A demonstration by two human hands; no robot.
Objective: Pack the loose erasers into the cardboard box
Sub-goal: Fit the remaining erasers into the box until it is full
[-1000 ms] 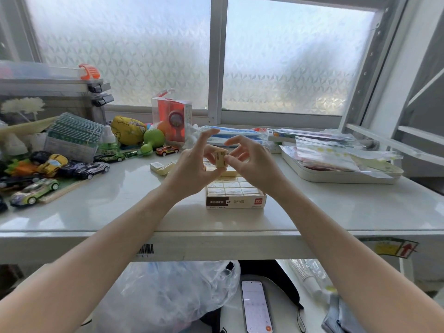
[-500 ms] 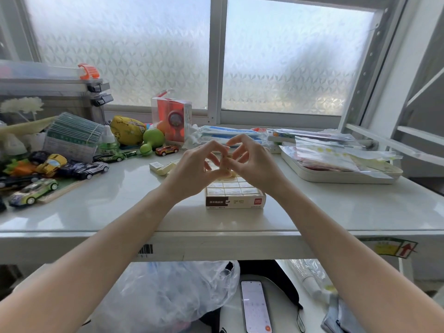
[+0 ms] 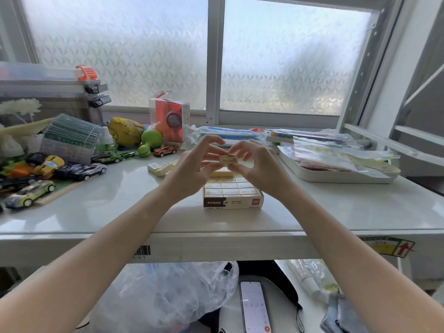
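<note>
A small cream eraser (image 3: 228,160) is held flat in the air between both hands, above the cardboard box. My left hand (image 3: 192,169) pinches its left end and my right hand (image 3: 258,169) pinches its right end. The open cardboard box (image 3: 233,203) sits on the white table below, with rows of cream erasers packed inside. Its far end is hidden behind my hands. A few loose erasers (image 3: 157,168) lie on the table to the left of the box.
Toy cars (image 3: 89,170) and other toys crowd the table's left side. A white tray (image 3: 336,174) of plastic packets sits at the right. Boxed toys and packets line the window sill. Below the table edge lie a plastic bag (image 3: 163,296) and a phone (image 3: 254,306).
The eraser stood upright between my fingers a second ago. My hands closed around it and turned it, and now it lies flat between both hands at about the same height.
</note>
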